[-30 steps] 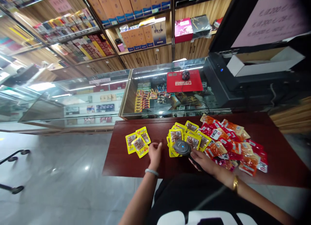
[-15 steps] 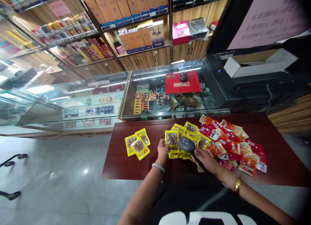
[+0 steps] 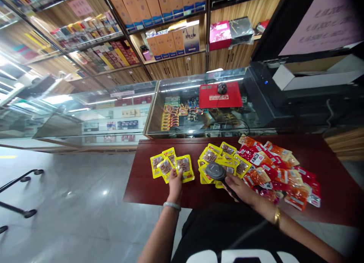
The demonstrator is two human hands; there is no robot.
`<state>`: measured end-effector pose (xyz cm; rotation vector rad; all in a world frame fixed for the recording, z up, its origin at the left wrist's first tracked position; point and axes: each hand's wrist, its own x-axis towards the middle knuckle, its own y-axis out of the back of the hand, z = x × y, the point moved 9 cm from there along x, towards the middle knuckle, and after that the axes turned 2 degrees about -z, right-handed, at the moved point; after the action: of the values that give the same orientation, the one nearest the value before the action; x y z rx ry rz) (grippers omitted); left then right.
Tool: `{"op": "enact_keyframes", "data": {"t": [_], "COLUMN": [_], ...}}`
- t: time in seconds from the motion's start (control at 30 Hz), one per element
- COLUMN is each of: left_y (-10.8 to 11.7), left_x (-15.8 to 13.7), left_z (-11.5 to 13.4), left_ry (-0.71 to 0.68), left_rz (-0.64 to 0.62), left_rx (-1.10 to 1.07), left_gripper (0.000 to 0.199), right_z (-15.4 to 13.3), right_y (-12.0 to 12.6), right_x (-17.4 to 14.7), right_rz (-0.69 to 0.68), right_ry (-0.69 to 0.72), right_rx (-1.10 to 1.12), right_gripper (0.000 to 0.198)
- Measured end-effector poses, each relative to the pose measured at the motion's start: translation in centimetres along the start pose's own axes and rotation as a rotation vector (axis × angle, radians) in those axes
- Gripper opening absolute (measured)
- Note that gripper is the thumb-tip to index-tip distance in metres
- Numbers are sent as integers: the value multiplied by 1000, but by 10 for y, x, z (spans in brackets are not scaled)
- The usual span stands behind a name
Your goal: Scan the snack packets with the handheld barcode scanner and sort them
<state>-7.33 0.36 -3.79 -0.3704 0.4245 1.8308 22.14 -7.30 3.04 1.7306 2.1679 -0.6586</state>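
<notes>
My left hand [image 3: 175, 184] pinches the lower left edge of a yellow snack packet [image 3: 184, 167], right beside a small group of similar yellow packets [image 3: 156, 166] on the left. In my right hand [image 3: 240, 188] is a black handheld barcode scanner [image 3: 215, 171], its head over a pile of yellow packets [image 3: 210, 155] and hiding part of them. Red and orange snack packets [image 3: 275, 168] lie in a loose heap to the right of that pile.
All the packets lie on a dark red tabletop [image 3: 136, 183]. Behind it stands a glass display counter [image 3: 170, 136] with a red mat [image 3: 206, 100] and a computer mouse [image 3: 222, 88] on top. A black machine [image 3: 264, 100] holding an open white box [image 3: 284, 79] is at right.
My left hand has moved left from the middle pile to the left group, carrying a yellow packet. My right hand keeps the scanner over the middle pile. The view has shifted slightly.
</notes>
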Motion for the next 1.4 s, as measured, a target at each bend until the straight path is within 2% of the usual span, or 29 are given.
{"op": "enact_keyframes", "data": {"t": [0.1,0.13,0.17,0.2,0.23,0.3,0.37,0.43,0.53,0.63,0.7,0.83,0.93,1.0,1.13,1.4], "left_y": [60,68,65,52,30,-31,-84,-113,-125,-118,-108,-79,-53,-38,-9,21], "left_x": [1,-1,-3,-3,-2,-1,-6,-9,-8,-3,0,5,6,4,-4,-18], "left_z": [15,23,29,34,36,26,9,-2,-7,-12,-12,-5,-16,-23,-20,-29], "left_ry": [-77,-121,-172,-224,-270,-282,-206,-143,-109,-47,-29,-91,-2,57,37,61], "left_rz": [367,453,482,443,347,20,-227,-298,-301,-326,-314,-255,-276,-312,-253,-180], "left_rx": [282,380,468,546,620,714,835,996,1079,942,831,625,555,446,185,-16], "left_gripper": [60,67,70,67,59,40,40,49,49,31,26,33,26,33,42,44], "right_z": [1,0,-1,-2,-2,-3,-3,-4,-4,-3,-2,-5,-7,-7,-4,-14], "right_y": [1,2,2,4,5,8,10,12,16,21,21,19,15,12,5,-20], "right_x": [-3,-4,-5,-5,-5,-6,-6,-8,-11,-12,-12,-10,-8,-6,-4,0], "right_rz": [11,15,19,26,33,48,56,57,70,94,100,98,83,61,20,-109], "right_ry": [-27,-24,-16,-6,4,19,26,29,35,32,19,11,10,11,-2,-7], "right_rx": [-12,-20,-26,-30,-33,-35,-35,-38,-42,-53,-56,-50,-54,-52,-14,1], "right_gripper": [58,58,58,58,57,56,56,55,54,56,57,60,58,56,58,55]}}
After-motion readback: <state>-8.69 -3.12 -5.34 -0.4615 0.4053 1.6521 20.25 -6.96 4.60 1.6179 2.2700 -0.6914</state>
